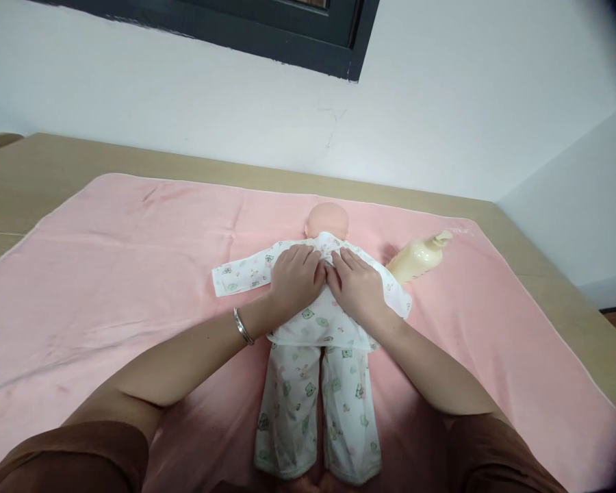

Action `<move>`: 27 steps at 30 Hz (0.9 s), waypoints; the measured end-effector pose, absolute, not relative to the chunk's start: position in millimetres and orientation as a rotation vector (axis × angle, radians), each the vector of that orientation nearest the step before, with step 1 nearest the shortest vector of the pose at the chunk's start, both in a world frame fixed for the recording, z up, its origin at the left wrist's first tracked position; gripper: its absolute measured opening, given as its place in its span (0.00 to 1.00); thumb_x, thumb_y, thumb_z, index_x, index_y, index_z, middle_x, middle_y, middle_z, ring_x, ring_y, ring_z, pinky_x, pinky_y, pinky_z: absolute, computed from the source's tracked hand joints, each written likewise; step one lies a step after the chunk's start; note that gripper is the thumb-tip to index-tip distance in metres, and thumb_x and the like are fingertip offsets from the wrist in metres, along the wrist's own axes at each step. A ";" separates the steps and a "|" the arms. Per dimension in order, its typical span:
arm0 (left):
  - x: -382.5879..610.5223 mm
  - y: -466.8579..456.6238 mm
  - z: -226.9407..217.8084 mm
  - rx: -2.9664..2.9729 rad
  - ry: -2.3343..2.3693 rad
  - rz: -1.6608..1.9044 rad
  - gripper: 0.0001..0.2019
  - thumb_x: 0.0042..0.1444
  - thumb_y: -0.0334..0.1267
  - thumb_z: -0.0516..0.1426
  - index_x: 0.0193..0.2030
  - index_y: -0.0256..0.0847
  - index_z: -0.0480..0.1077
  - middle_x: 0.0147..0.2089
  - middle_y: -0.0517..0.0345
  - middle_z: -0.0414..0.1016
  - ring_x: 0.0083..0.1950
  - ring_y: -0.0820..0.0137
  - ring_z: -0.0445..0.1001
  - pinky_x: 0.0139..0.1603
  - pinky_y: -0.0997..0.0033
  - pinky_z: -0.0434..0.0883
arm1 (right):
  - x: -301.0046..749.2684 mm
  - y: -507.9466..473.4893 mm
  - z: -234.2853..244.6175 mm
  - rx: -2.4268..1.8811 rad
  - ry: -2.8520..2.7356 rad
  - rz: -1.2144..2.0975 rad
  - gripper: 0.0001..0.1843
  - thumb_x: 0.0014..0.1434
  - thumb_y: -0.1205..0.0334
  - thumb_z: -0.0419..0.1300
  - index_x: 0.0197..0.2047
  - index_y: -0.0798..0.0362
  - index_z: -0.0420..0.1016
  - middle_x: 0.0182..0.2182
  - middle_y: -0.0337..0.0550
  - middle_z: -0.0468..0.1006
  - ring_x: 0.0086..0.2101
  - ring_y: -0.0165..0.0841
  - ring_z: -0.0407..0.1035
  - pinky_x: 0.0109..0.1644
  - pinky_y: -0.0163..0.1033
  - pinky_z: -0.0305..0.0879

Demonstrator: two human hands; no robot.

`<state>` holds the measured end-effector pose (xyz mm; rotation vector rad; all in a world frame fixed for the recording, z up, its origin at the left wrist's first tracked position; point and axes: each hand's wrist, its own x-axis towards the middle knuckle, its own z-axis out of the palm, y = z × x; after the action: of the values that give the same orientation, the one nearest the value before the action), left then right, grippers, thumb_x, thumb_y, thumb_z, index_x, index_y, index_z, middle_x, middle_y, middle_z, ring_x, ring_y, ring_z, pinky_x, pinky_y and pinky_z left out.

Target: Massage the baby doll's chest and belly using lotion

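A baby doll [328,218] lies on a pink blanket [107,274], dressed in white printed pyjamas [315,383]. My left hand [295,277] rests flat on the left side of the doll's chest, fingers stretched out toward the collar. A silver bangle sits on that wrist. My right hand [356,282] lies flat on the right side of the chest, fingers together and extended. The two hands touch at the middle of the top. Neither hand holds anything.
A cream pump bottle [418,257] lies on its side on the blanket, just right of the doll's shoulder. The blanket covers a tan wooden table [559,301] set against a white wall, with a dark window frame above.
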<state>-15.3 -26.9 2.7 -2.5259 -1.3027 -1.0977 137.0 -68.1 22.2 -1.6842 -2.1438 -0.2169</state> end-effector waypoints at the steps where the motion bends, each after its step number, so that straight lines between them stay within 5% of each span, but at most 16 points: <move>1: -15.0 -29.1 4.5 -2.508 -1.345 -1.049 0.10 0.62 0.35 0.49 0.41 0.37 0.71 0.43 0.44 0.74 0.48 0.57 0.71 0.48 0.55 0.71 | 136.3 -69.4 22.9 -1.711 -2.122 -0.193 0.23 0.69 0.56 0.45 0.59 0.56 0.71 0.58 0.53 0.73 0.60 0.44 0.65 0.61 0.48 0.65; 4: -14.4 -29.9 7.9 -2.523 -1.454 -0.966 0.13 0.62 0.37 0.49 0.48 0.33 0.70 0.46 0.41 0.73 0.50 0.54 0.70 0.50 0.52 0.71 | 138.0 -67.2 24.7 -1.801 -2.075 -0.113 0.26 0.67 0.53 0.49 0.63 0.55 0.66 0.62 0.53 0.68 0.62 0.47 0.62 0.60 0.52 0.66; 8: -15.1 -20.4 4.3 -2.630 -1.450 -1.036 0.21 0.61 0.36 0.50 0.60 0.31 0.63 0.60 0.39 0.67 0.63 0.53 0.64 0.64 0.48 0.63 | 147.2 -53.6 22.9 -1.770 -2.149 -0.039 0.34 0.65 0.50 0.50 0.68 0.61 0.57 0.66 0.59 0.59 0.66 0.51 0.52 0.69 0.59 0.50; 11: -16.0 -15.6 0.6 -2.656 -1.408 -1.101 0.22 0.61 0.36 0.50 0.61 0.33 0.63 0.61 0.41 0.67 0.64 0.54 0.63 0.66 0.48 0.61 | 152.7 -46.6 20.5 -1.702 -2.199 0.033 0.35 0.65 0.50 0.50 0.69 0.61 0.55 0.68 0.58 0.56 0.68 0.49 0.48 0.70 0.61 0.43; 20: -17.8 -27.5 2.6 -2.565 -1.321 -1.121 0.11 0.61 0.37 0.50 0.43 0.37 0.71 0.45 0.43 0.75 0.50 0.55 0.72 0.52 0.51 0.70 | 141.4 -64.5 18.3 -1.624 -2.123 -0.143 0.26 0.66 0.56 0.49 0.62 0.61 0.67 0.61 0.58 0.68 0.63 0.45 0.60 0.69 0.53 0.54; 27: -16.5 -17.6 -2.0 -2.696 -1.452 -1.194 0.22 0.61 0.35 0.49 0.62 0.36 0.61 0.65 0.43 0.64 0.68 0.55 0.59 0.69 0.47 0.57 | 148.2 -52.3 20.9 -1.706 -2.166 -0.043 0.33 0.66 0.50 0.49 0.68 0.61 0.56 0.67 0.59 0.58 0.67 0.51 0.49 0.69 0.61 0.49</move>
<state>-16.5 -17.6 -2.0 -2.6957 -1.4516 -1.1942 148.2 -52.3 20.9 -1.7057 -2.1658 -0.0427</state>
